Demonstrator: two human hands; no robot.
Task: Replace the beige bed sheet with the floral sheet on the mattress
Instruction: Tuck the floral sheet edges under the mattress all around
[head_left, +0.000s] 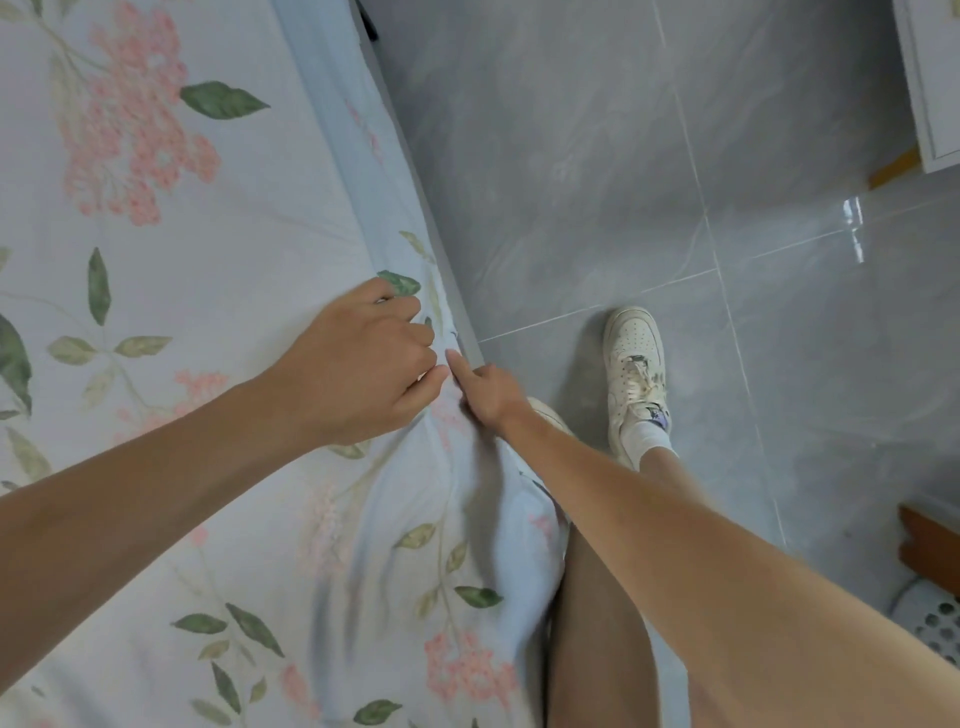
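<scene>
This is a bedroom in a home. A bed with a floral sheet (171, 291) fills the left side, standing on a glossy grey tiled floor (597, 156). White furniture (932, 78) shows at the upper right corner, and a perforated basket (935, 623) sits at the lower right edge.

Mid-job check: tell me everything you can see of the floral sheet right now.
The floral sheet is pale blue woven fabric printed with pink flower clusters and green leaves. It covers the bed top and hangs over the side edge toward the grey floor. It lies mostly flat, with creases bunched at the edge. There the left hand grips a fold and the right hand presses against the draped side.
</scene>
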